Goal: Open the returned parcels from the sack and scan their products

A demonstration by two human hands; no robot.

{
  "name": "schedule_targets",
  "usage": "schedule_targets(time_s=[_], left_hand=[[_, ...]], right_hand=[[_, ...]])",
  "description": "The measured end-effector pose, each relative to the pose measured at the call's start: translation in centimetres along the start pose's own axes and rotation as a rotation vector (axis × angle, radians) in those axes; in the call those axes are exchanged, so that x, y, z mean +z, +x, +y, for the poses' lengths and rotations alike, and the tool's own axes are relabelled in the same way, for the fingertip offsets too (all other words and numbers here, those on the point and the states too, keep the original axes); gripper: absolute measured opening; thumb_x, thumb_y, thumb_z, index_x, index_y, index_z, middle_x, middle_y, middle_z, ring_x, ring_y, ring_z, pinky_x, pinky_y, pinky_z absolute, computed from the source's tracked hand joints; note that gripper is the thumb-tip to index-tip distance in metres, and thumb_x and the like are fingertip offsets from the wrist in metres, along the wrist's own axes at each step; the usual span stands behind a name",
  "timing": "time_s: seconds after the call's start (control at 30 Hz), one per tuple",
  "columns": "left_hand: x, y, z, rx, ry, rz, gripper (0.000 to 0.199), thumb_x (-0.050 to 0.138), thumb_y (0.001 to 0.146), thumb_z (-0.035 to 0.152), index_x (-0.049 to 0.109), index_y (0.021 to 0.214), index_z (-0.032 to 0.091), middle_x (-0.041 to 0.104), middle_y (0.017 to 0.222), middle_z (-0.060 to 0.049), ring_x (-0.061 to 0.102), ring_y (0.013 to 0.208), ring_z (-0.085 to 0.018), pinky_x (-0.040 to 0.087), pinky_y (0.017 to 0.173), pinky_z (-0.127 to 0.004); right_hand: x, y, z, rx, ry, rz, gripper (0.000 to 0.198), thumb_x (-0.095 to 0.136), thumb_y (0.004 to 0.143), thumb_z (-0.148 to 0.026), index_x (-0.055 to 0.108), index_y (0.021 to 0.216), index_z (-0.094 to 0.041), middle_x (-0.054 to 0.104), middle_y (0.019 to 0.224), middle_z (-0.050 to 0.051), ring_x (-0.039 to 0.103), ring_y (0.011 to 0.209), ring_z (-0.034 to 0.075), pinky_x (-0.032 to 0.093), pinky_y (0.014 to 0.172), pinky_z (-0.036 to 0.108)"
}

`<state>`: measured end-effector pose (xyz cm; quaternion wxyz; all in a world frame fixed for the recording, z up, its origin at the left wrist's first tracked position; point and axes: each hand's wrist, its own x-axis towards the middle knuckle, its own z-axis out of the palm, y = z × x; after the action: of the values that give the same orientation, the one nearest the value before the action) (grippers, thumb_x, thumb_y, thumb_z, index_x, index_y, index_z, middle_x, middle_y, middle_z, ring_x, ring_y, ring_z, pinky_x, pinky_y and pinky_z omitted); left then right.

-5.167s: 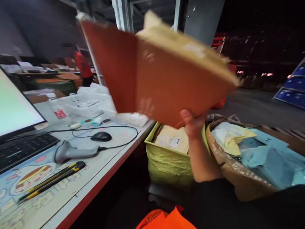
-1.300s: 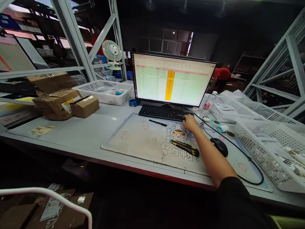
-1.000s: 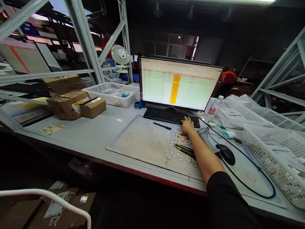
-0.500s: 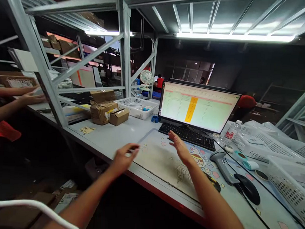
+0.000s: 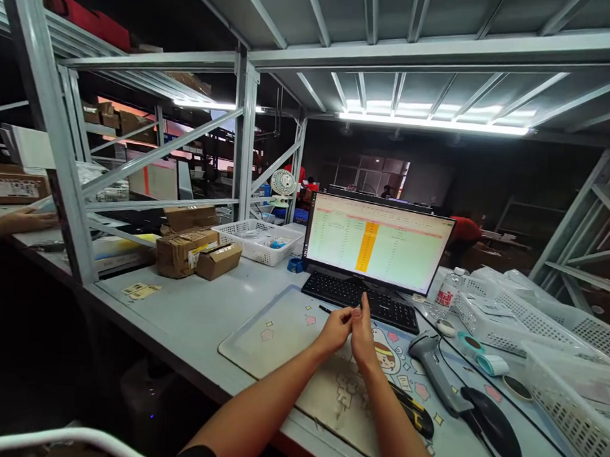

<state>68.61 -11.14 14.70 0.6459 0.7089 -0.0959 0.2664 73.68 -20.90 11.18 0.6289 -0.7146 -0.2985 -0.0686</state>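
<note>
My left hand [image 5: 333,333] and my right hand [image 5: 363,337] meet above the desk mat [image 5: 261,343], just in front of the black keyboard [image 5: 392,311]. The left fingers are curled in against the right palm. What they hold, if anything, is hidden. My right hand is upright on its edge with its fingers stretched out. A thin black stick, like a pen [image 5: 325,309], shows beside the left hand. Under my right forearm lies a yellow and black cutter [image 5: 418,414]. Farther right, a grey barcode scanner [image 5: 437,373] rests on the mat.
A monitor [image 5: 329,239] stands behind the keyboard. Cardboard boxes [image 5: 218,260] and a white basket [image 5: 269,255] sit left. Tape rolls [image 5: 493,364], a bottle [image 5: 447,290], a black mouse [image 5: 493,422] and white baskets [image 5: 564,391] fill the right. Another person's hand [image 5: 30,220] shows far left.
My hands were apart over the mat; the left has moved right and both now touch. My view has tilted up. The other person's arms at left have mostly left view.
</note>
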Motion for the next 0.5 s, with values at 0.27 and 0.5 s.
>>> schedule_targets(time_s=[0.27,0.5], left_hand=[[-1.5,-1.3,-1.4,-0.071,-0.056,0.158,0.049,0.077,0.074,0.064,0.067,0.077,0.016,0.069,0.078,-0.007,0.062,0.077,-0.021,0.053,0.078,-0.034],[-5.0,-5.1,4.4,0.056,0.026,0.301,0.039,0.076,0.085,0.055,0.065,0.082,0.019,0.065,0.08,-0.004,0.06,0.071,-0.017,0.052,0.066,-0.028]], right_hand=[[1.7,-1.8,-0.1,-0.018,-0.098,-0.03,0.095,0.041,0.099,-0.082,0.029,0.171,-0.019,0.035,0.172,0.017,0.041,0.156,0.032,0.042,0.123,0.05],[2.0,-2.9,-1.9,-0.071,-0.029,-0.052,0.089,0.043,0.102,-0.077,0.031,0.17,-0.021,0.04,0.17,0.017,0.05,0.149,0.032,0.042,0.122,0.052]])
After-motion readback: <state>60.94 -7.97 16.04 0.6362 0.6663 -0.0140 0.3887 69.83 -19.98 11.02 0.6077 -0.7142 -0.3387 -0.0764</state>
